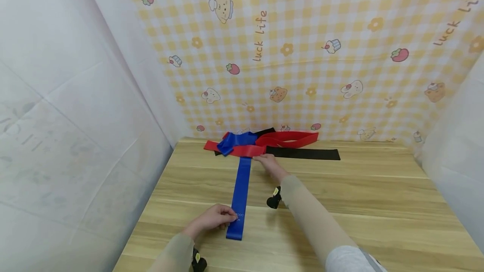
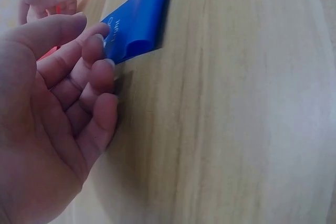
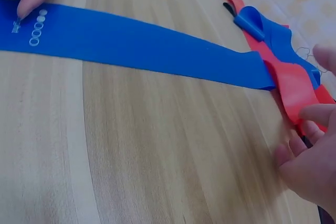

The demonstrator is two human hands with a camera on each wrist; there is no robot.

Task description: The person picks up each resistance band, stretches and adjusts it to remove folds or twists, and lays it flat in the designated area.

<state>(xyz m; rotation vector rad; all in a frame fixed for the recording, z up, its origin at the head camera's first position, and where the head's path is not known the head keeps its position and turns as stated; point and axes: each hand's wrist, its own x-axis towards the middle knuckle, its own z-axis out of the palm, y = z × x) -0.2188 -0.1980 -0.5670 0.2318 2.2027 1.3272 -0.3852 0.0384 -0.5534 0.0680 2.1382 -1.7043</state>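
A blue resistance band [image 1: 240, 192] lies stretched lengthwise on the table, its near end folded into a loop with white print. My left hand [image 1: 216, 217] touches that printed end with its fingertips; in the left wrist view the thumb stays apart from the band [image 2: 137, 19] and the fingers are loosely bent. At the far end, my right hand [image 1: 269, 163] rests by a red resistance band [image 1: 247, 150] that crosses over the blue one. The right wrist view shows its index fingertip at the red band's edge [image 3: 295, 90], with the thumb held away.
A heap at the back holds another blue band [image 1: 242, 138], a looped red band [image 1: 289, 139] and black bands [image 1: 302, 153]. Behind it hangs a yellow checked cloth [image 1: 287, 74]. White sheeting [image 1: 75, 116] borders the wooden table [image 1: 359, 205] at the left.
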